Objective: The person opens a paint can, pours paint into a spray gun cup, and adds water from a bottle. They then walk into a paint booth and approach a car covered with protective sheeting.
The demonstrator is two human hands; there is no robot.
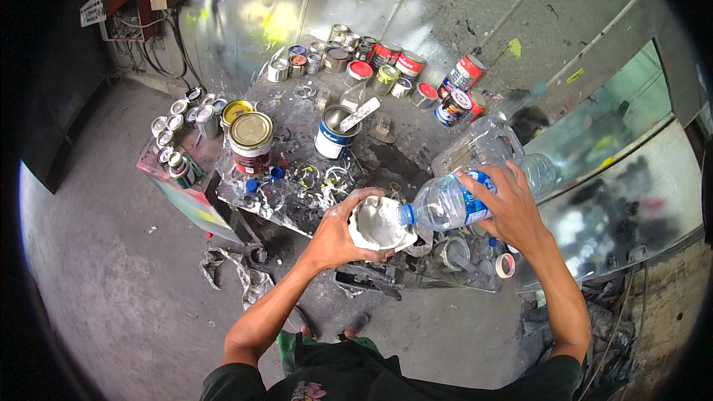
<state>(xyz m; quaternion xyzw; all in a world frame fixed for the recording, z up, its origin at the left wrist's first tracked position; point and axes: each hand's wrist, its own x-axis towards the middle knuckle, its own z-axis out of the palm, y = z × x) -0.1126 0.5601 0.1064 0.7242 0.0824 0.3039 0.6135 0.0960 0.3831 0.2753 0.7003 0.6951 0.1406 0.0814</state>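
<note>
My left hand (338,230) is wrapped round a white paint-coated cup (380,224), its open mouth facing up and its inside smeared white. In my right hand (512,208) lies a clear plastic bottle (440,204) with a blue label, tilted nearly level. The bottle's blue neck end (405,214) is at the cup's right rim; I cannot tell whether liquid is flowing. Beyond my hands, an open blue-and-white paint can (332,141) stands on the table with a white-smeared spatula (359,115) across its top.
The paint-splattered table (290,108) holds a large lidded can (251,137), several small cans (334,58) along the wall and a clear jug (483,141). A tape roll (505,265) sits near the front edge. Small cans crowd a side stand (148,167). A rag (252,282) lies on the floor.
</note>
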